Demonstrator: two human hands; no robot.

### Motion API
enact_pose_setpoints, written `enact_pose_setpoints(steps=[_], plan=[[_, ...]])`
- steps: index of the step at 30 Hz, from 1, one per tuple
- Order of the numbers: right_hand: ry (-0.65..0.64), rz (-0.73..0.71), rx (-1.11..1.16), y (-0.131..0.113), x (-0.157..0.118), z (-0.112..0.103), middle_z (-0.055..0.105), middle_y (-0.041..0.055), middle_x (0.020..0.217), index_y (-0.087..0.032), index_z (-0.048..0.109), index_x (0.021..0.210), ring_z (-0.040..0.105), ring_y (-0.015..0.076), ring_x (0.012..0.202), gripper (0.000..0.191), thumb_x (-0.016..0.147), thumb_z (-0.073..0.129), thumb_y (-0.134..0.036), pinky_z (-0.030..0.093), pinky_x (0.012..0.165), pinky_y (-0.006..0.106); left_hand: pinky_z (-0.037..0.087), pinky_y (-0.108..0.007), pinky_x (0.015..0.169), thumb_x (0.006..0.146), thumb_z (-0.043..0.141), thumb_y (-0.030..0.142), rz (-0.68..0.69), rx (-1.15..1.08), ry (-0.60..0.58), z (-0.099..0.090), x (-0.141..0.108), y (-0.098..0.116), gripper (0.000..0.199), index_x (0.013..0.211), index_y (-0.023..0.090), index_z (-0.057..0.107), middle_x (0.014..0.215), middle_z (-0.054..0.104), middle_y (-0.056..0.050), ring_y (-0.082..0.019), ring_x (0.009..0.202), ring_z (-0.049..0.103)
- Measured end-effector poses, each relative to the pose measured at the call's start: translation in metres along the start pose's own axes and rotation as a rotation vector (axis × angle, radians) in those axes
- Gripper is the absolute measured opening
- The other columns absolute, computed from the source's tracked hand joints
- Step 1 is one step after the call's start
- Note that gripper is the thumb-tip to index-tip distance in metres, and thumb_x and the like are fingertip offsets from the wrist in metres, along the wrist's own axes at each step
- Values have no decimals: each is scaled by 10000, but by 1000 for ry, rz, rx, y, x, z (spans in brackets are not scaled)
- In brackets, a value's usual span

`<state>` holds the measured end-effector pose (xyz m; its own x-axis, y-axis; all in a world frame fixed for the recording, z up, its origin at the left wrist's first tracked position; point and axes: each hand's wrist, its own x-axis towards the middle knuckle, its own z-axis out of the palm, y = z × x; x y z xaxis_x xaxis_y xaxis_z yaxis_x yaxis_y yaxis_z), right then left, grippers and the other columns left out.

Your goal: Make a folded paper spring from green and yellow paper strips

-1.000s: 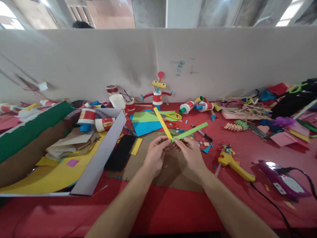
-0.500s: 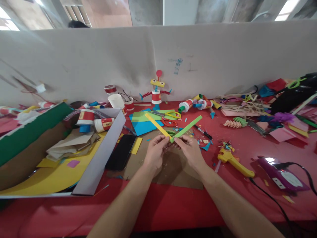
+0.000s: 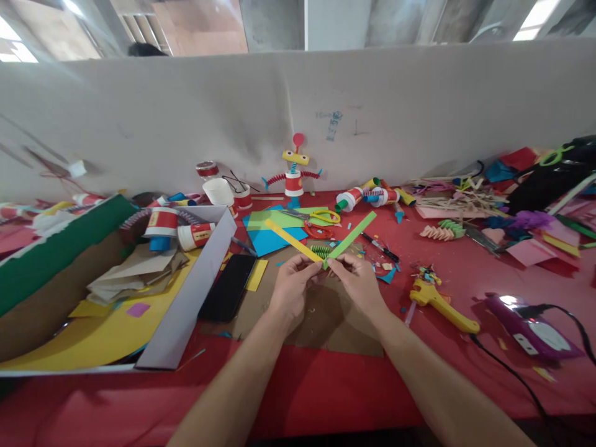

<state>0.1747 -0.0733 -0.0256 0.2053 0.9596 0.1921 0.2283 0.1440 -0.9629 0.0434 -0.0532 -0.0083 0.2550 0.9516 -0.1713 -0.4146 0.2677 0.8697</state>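
Pinching narrowly between thumb and fingers, the left hand (image 3: 295, 282) is holding the near end of a yellow paper strip (image 3: 291, 239), while the right hand (image 3: 356, 279) is holding that of a green paper strip (image 3: 352, 234) in a like pinch. Both strips are meeting between the thumbs and spreading away from the person in a V (the undersides of the fingers are hidden), above a piece of brown cardboard (image 3: 330, 335) that is lying on the red table (image 3: 302, 397). Just beyond the join, a folded green paper spring (image 3: 320, 251) is showing between the arms of the V. Farther back, yellow-handled scissors (image 3: 310, 215) are lying across a light green sheet (image 3: 263, 220), which is overlapping a blue sheet (image 3: 265, 243). To the left, a black phone (image 3: 228, 287) is lying beside an open box (image 3: 195, 298). To the right, a yellow glue gun (image 3: 442, 307) is resting near a purple device (image 3: 521, 323). Behind, a paper-cup puppet (image 3: 293, 184) is standing near a white partition (image 3: 395, 112).
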Motion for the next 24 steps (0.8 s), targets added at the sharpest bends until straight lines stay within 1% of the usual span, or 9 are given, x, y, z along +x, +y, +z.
enact_pose_setpoints(steps=[3,7,10,12,15,18,21,24], plan=[[-26,-21,-15,1,1,-2,526,-22,577,-181,595,661,469,118,551,237,776,557,-384,355,519,226,490,-283,682,576,751,209,-9,10,-32,0,-1,3,254,784,135,627,746,647,-35,-140,682,610],[-38,-45,-51,1,2,-2,570,-8,611,-182,616,691,507,130,577,251,791,541,-400,381,538,232,488,-273,687,572,748,188,-31,-13,-39,-3,1,2,244,781,132,636,766,657,-43,-133,687,607],[-53,-103,-83,0,-2,1,619,17,731,-192,645,825,541,141,621,224,781,565,-396,417,561,240,479,-238,648,589,737,181,-60,-33,-11,-7,4,1,208,769,135,641,710,639,-19,-101,632,583],[-46,-163,-141,1,-5,4,616,31,799,-198,643,893,548,142,638,215,768,593,-366,434,574,248,469,-221,623,588,738,170,-84,-33,6,-9,5,0,195,753,134,641,657,616,-1,-81,589,560],[-13,-262,-242,2,-8,6,594,39,816,-201,643,880,540,143,644,155,792,572,-307,442,592,261,453,-211,595,573,746,154,-105,-38,-1,-10,6,2,194,734,131,641,641,611,3,-70,557,543],[-3,-325,-292,2,-8,5,594,48,846,-216,644,846,555,171,722,127,810,547,-289,451,637,281,434,-211,573,571,750,165,-102,-60,-5,-9,5,2,176,704,130,640,628,612,-1,-74,550,544],[-15,-330,-294,2,-7,5,597,54,856,-228,642,823,563,198,804,130,821,533,-298,457,686,302,424,-220,567,570,759,202,-76,-53,13,-9,5,1,175,679,126,645,618,615,-4,-73,534,533],[-20,-293,-256,4,-6,5,598,48,826,-227,645,821,570,199,798,147,819,541,-331,457,696,307,441,-234,602,557,768,224,-44,-47,26,-8,4,-3,196,680,118,659,648,638,-24,-94,577,563]])
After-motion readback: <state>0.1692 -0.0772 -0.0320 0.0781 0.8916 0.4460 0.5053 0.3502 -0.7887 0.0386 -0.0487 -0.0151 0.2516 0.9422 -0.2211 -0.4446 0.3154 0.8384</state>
